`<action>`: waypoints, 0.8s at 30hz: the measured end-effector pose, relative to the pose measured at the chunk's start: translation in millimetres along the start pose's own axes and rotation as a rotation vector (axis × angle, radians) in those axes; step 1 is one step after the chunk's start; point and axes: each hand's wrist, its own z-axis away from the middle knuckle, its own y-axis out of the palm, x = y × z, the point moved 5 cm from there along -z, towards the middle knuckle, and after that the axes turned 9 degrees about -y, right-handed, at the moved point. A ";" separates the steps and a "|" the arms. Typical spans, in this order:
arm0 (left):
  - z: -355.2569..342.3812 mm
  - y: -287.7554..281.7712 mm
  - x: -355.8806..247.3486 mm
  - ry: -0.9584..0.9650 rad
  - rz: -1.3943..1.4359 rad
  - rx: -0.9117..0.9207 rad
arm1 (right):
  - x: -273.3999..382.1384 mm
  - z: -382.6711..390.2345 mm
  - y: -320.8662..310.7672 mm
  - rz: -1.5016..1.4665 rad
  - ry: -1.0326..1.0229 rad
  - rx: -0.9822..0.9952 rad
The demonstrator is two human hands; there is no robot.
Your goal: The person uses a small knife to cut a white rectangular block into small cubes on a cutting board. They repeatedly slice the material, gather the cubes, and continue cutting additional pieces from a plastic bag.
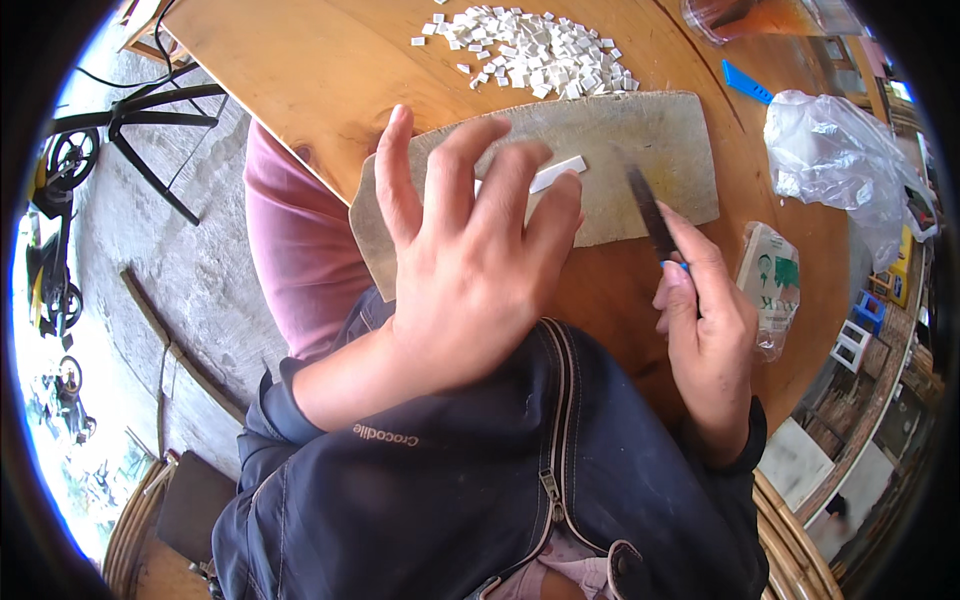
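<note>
Over a grey-tan cutting board (655, 150), my left hand (475, 235) hovers with its fingers spread and bent; some fingertips are blurred. A narrow white strip (557, 174) lies on the board by its fingertips, partly hidden by them. I cannot tell whether a finger touches the strip. To the right, my right hand (708, 310) is closed around a knife (655, 215) with a dark blade that points up and to the left. A bit of blue shows at the grip; the rest of the handle is hidden. The blade is apart from the strip.
Beyond the board lies a heap of small white cut pieces (545, 50) on the wooden table (270, 60). At the right are a blue plastic tool (746, 82), a clear plastic bag (825, 150), a printed packet (768, 285) and a container of reddish-brown liquid (770, 18).
</note>
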 end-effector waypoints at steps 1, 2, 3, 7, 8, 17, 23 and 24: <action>3.6 -0.3 -1.0 0.017 -0.032 0.018 | 1.9 -0.9 3.2 0.015 -0.025 0.020; 5.8 0.6 -2.1 0.034 -0.064 0.037 | 3.6 -1.6 6.6 0.030 -0.049 0.040; 6.8 2.4 -2.0 0.030 -0.080 0.039 | 5.8 -1.6 9.5 0.048 -0.078 0.030; 6.1 4.8 -5.2 0.030 -0.139 0.047 | 8.8 -2.9 13.3 0.134 -0.118 0.068; 6.3 5.0 -6.3 0.038 -0.148 0.048 | 10.4 -3.1 14.0 0.147 -0.116 0.088; 6.7 5.9 -10.4 0.032 -0.120 0.034 | 19.6 -1.8 26.4 0.176 -0.184 0.072; 5.4 6.1 -10.8 0.012 -0.102 0.051 | 23.1 0.4 31.0 0.299 -0.170 0.077; 5.6 6.5 -10.7 0.012 -0.096 0.051 | 24.4 1.0 31.8 0.317 -0.159 0.070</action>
